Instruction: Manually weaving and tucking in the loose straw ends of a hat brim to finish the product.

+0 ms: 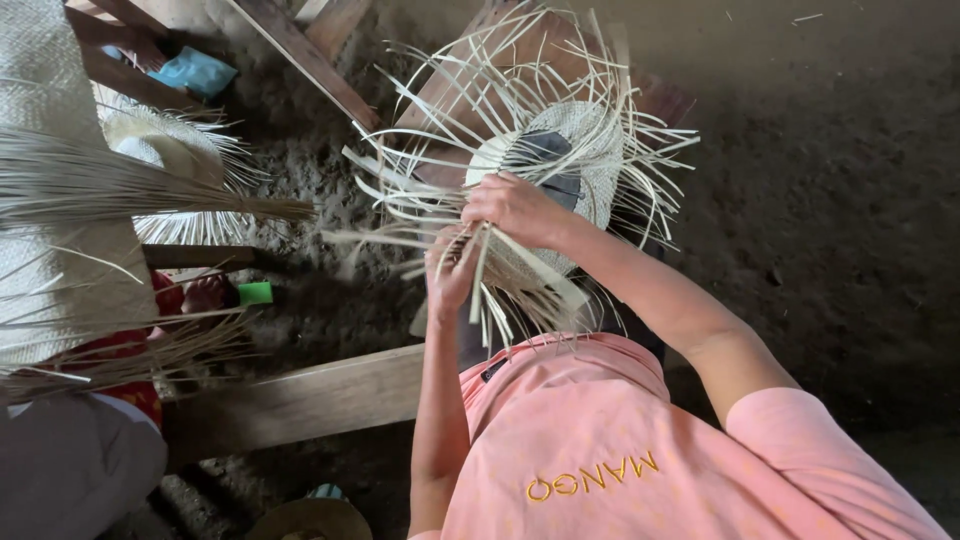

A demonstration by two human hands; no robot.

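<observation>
A partly woven pale straw hat (590, 150) sits over a dark rounded block (545, 160) in front of me, with several loose straw strips (420, 190) fanning out all around its rim. My right hand (515, 205) rests on the near side of the hat, its fingers closed on some strips. Just below it, my left hand (450, 270) pinches a bunch of strips that hang down toward my pink shirt (600, 450). The two hands are almost touching.
At the left lie a second unfinished straw hat (170, 150), a bundle of dry straw (100, 185) and a woven mat (40, 90). A wooden plank (300, 400) crosses the dirt floor (830, 220). Another person's grey garment (70, 470) shows at the lower left.
</observation>
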